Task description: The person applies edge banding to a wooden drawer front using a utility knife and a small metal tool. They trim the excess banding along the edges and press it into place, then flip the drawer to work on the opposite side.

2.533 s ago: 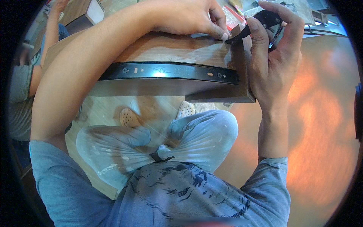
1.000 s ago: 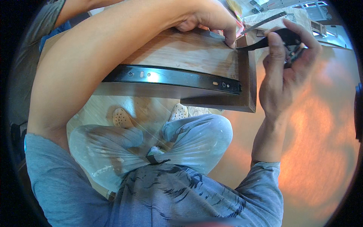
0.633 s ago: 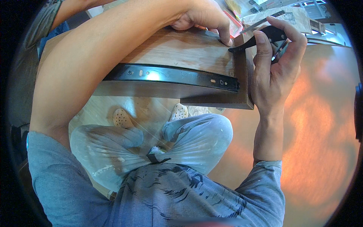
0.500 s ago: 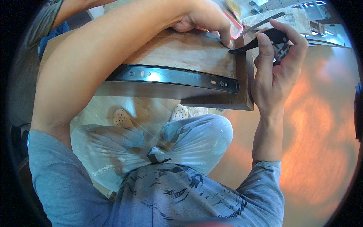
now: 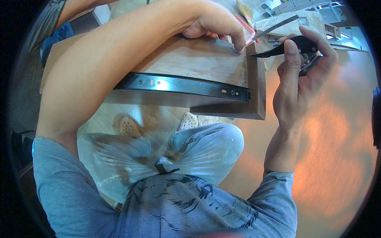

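Note:
A wooden drawer [image 5: 194,53], with a black metal slide rail [image 5: 184,85] along its near side, is in front of me, above my knees. My left arm reaches across it. My left hand [image 5: 218,23] is bent over the drawer's far edge near the right end, thumb on the wood and the other fingers mostly hidden. At the right, my right hand [image 5: 299,75] is closed round a black hand tool [image 5: 299,45] with a narrow pointed tip; its exact kind I cannot make out. That tip is by the top of the drawer's right end panel [image 5: 257,85].
A dark grey strip [image 5: 276,27] slants behind the drawer's right corner. Beyond are a broom head [image 5: 245,8] and pale sheeting [image 5: 285,25]. A smooth orange-brown surface [image 5: 325,139] spreads at right. Another person's forearm [image 5: 79,10] shows at upper left.
My right hand and the tool have moved right, taking the tip off the drawer's inner corner toward the end panel's outer side. My left hand still holds the drawer, which has shifted slightly.

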`<state>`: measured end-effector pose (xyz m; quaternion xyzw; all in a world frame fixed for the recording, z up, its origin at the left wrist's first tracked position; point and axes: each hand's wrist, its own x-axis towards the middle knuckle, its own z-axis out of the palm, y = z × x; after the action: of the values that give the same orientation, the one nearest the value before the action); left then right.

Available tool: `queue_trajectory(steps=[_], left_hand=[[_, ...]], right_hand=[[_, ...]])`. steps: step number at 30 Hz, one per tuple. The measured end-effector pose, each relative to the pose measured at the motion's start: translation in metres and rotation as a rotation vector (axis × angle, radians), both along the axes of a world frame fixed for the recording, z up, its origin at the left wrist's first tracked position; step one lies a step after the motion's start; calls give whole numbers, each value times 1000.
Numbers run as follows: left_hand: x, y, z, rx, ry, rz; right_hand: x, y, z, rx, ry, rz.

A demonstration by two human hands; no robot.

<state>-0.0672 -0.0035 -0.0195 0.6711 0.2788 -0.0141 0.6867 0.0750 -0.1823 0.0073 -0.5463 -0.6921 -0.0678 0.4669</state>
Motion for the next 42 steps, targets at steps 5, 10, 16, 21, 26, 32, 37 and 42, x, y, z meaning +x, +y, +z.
queue_trajectory(steps=[5,10,16,21,26,32,37,42], left_hand=[[6,-19,-3,290,26,32],[17,-24,-2,323,74,77],[10,-13,-12,381,-49,-72],[6,-2,-11,196,-4,-108],[4,1,-8,89,-11,-100],[1,-1,-5,265,-16,-145],[2,-8,-2,299,39,-92],[4,-14,-3,338,54,-38]], right_hand=[[-5,-3,1,4,122,-31],[-4,-8,4,21,131,-37],[2,-14,6,128,223,-113],[23,-8,-15,260,782,-201],[52,-1,-69,184,1111,-257],[66,3,-107,-25,1246,-322],[62,6,-111,-118,1168,-340],[55,8,-112,-99,1209,-283]])
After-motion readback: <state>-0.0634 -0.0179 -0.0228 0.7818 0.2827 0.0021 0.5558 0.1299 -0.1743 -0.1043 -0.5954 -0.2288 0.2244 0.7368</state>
